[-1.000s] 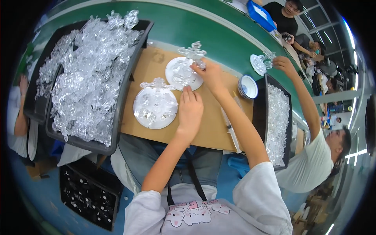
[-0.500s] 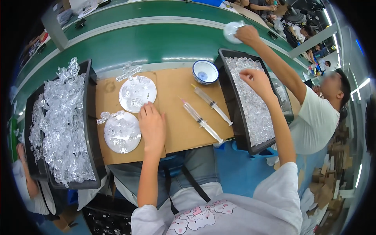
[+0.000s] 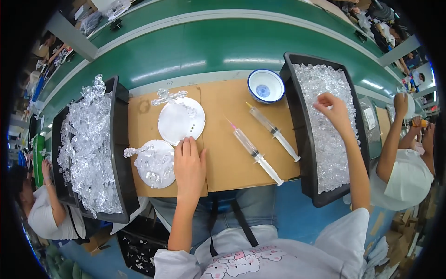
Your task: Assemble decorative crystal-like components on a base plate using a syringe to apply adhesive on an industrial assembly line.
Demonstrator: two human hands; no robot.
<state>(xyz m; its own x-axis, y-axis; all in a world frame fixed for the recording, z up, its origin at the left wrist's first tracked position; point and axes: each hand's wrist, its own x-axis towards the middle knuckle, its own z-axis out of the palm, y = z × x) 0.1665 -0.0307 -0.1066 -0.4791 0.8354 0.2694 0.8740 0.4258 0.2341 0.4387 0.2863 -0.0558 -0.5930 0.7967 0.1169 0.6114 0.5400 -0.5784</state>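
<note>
My left hand [image 3: 189, 162] rests with fingers stretched out at the near edge of the upper white disc [image 3: 176, 122], which carries several small dark dots. Beside that hand lies the lower white disc [image 3: 160, 156], with clear plastic pieces on it. A clear branched piece [image 3: 168, 96] overlaps the upper disc's far edge. My right hand [image 3: 335, 111] hovers over the right black bin [image 3: 297, 107], thumb and fingertips pinched together; whatever is between them is too small to make out. Small clear pieces [image 3: 331, 153] fill this bin.
Two syringes, one pink-tipped [image 3: 253, 151] and one yellow-tipped [image 3: 274, 132], lie on the cardboard [image 3: 223, 174]. A blue-rimmed white bowl [image 3: 265, 86] stands behind them. The left black bin [image 3: 121, 167] is heaped with clear pieces [image 3: 90, 158]. Co-workers sit at both sides.
The view has shifted, so the table sits differently in the picture. At right, the co-worker's arm has drawn back from the bench with the white disc. My right hand stays above the bin.
</note>
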